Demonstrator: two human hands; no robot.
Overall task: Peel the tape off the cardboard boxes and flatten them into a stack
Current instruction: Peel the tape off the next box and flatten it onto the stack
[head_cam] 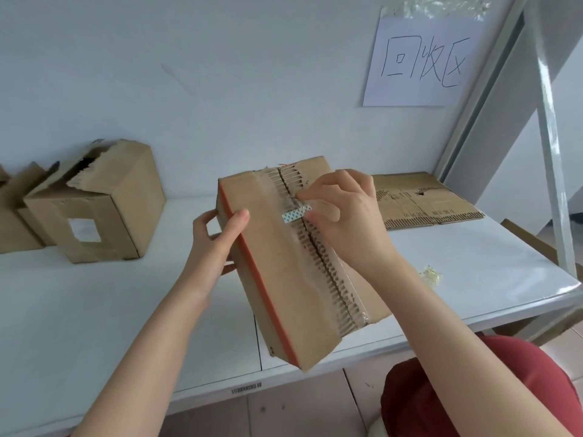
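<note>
A long cardboard box [277, 269] with an orange edge is held tilted above the white table [94, 304]. Its top seam is torn to bare corrugation and covered by clear tape [344, 279]. A small white patterned tape strip [291, 216] crosses the seam. My left hand [220, 238] grips the box's left side, thumb on top. My right hand [344, 216] rests on the seam, its fingertips pinching the tape beside the small strip.
A torn, upright box [104, 203] with a white label stands at the back left, with more cardboard [19, 216] beside it. A flattened box [422, 200] lies at the back right under a paper sign [419, 58]. A crumpled tape ball [430, 275] lies near the table's right edge.
</note>
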